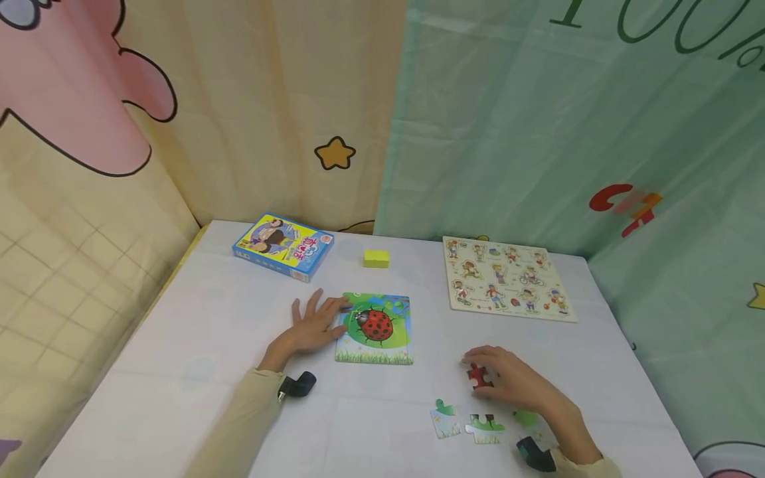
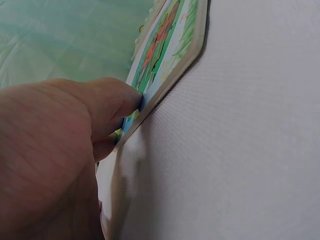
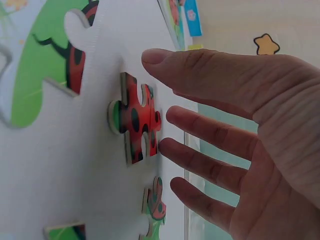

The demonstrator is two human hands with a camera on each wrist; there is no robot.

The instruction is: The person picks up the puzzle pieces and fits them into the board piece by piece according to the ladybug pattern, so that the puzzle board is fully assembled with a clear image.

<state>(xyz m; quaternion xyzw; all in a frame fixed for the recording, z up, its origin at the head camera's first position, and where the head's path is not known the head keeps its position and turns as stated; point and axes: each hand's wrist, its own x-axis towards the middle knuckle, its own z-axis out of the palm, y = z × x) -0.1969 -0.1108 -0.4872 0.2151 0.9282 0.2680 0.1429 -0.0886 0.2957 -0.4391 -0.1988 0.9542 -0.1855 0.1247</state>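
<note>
A careless graze from the wide-spread right hand (image 1: 515, 380) could skid the flat red, black-spotted jigsaw piece (image 1: 476, 374) toward the white table's (image 1: 358, 425) near edge; the left hand (image 1: 312, 330) lies spread.

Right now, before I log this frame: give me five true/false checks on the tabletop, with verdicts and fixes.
1. The left hand touches the ladybug board. True.
2. The yellow block sits on top of the blue box. False: it is on the table, to the right of the box in the head view.
3. The right hand is balled into a fist. False: its fingers are spread, close to a red jigsaw bit.
4. In the head view, grass-printed pieces lie below the red jigsaw bit. True.
5. In the head view, the figure board is left of the ladybug board. False: it is to the right, farther back.
</note>
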